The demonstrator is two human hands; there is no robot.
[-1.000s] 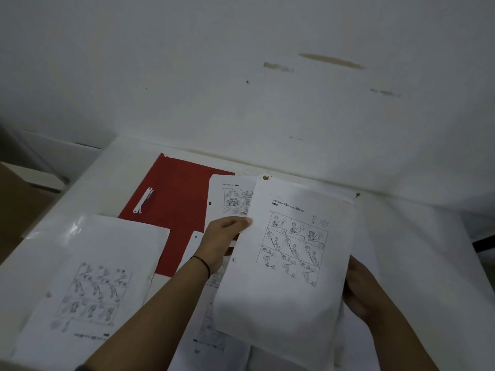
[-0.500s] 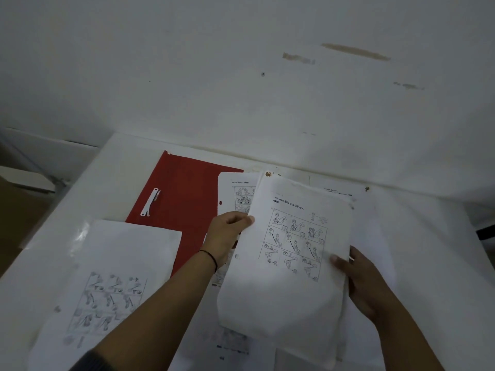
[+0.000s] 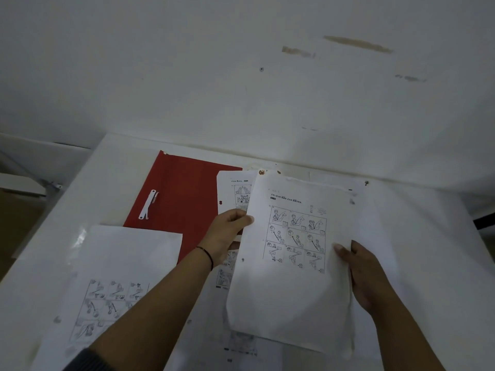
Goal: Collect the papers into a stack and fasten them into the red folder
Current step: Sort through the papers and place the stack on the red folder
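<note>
I hold a thin stack of printed sheets (image 3: 289, 277) above the table. My left hand (image 3: 227, 234) pinches its left edge and my right hand (image 3: 364, 274) grips its right edge, thumb on top. The red folder (image 3: 184, 194) lies flat at the back left, with its white fastener strip (image 3: 148, 204) on it. One loose sheet (image 3: 112, 279) lies at the front left, overlapping the folder's near edge. Another sheet (image 3: 230, 194) lies on the folder's right part, partly behind the stack. More pages (image 3: 227, 274) lie under the stack, mostly hidden.
The white table (image 3: 434, 253) stands against a white wall (image 3: 241, 76). A further sheet (image 3: 334, 180) lies at the table's back edge, behind the stack. To the left, beyond the table's edge, stands brown furniture (image 3: 16, 226).
My right thumb has come over the stack's right edge onto its top. The stack has dropped slightly and tilted, with both hands still on it.
</note>
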